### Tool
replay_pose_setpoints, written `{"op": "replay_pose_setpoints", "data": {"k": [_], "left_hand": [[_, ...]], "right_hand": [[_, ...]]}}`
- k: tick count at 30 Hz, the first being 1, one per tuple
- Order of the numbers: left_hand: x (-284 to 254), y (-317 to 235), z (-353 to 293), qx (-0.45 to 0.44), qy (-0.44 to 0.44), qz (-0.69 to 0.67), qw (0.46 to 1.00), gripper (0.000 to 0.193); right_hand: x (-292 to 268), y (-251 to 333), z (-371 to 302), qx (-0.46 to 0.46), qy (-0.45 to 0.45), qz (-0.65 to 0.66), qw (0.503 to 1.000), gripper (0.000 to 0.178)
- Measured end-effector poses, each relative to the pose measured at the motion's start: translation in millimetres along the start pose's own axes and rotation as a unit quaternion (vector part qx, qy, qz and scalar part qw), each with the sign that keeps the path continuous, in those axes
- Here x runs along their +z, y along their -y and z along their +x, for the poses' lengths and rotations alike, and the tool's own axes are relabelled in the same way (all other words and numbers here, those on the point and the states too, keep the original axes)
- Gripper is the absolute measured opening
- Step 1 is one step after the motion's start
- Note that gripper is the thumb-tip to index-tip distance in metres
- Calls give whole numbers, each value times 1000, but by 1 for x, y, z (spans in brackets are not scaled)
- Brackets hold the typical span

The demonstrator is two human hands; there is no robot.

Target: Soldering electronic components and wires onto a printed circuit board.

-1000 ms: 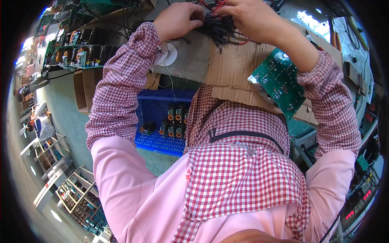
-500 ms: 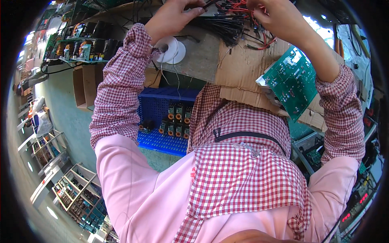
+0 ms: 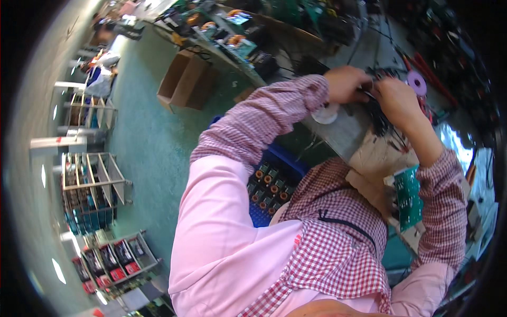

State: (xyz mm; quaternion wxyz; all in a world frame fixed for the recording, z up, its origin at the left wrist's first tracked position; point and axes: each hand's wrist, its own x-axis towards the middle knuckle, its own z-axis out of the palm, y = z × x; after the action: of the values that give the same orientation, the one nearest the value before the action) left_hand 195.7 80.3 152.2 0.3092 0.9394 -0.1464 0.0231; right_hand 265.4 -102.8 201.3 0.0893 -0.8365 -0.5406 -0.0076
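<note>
Over the far part of the bench my left hand (image 3: 344,85) and my right hand (image 3: 396,101) come close together, fingertips nearly touching. Both hands are closed, pinching at thin black wires (image 3: 376,120), part of which hang in a bunch below the right hand. Blur and the fingers hide the exact spot they hold. Beside my left wrist lies a white spool (image 3: 326,114). A pinkish-purple spool (image 3: 416,83) is just beyond my right hand, with some red wires near it. Close to my right forearm a green circuit board (image 3: 410,198) leans on the cardboard.
Flattened cardboard (image 3: 372,158) covers the bench edge before me. Below it, a blue crate (image 3: 259,215) holds several small parts with copper coils. Larger boards with coils (image 3: 235,41) stand at the far left. An open carton (image 3: 182,79) sits on the floor, with shelf racks (image 3: 91,185) farther left.
My view has swung left, so the bench appears farther right. My hands, apart before over the black and red wires, have come together. The purple spool now shows.
</note>
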Motion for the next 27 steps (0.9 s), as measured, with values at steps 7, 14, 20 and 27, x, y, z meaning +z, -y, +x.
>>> {"op": "replay_pose_setpoints", "data": {"k": [7,14,20,27], "left_hand": [[-1,10,8,-56,82,118,988,38],[-14,-2,10,-72,118,150,979,40],[-30,-137,-24,0,65,-193,979,43],[17,-239,-70,21,-2,-565,825,51]], "right_hand": [[-65,6,-37,47,-41,19,998,19],[-166,-17,-164,178,-142,114,967,25],[-160,22,-282,310,-320,170,879,29],[-59,105,-309,287,-329,352,828,20]]}}
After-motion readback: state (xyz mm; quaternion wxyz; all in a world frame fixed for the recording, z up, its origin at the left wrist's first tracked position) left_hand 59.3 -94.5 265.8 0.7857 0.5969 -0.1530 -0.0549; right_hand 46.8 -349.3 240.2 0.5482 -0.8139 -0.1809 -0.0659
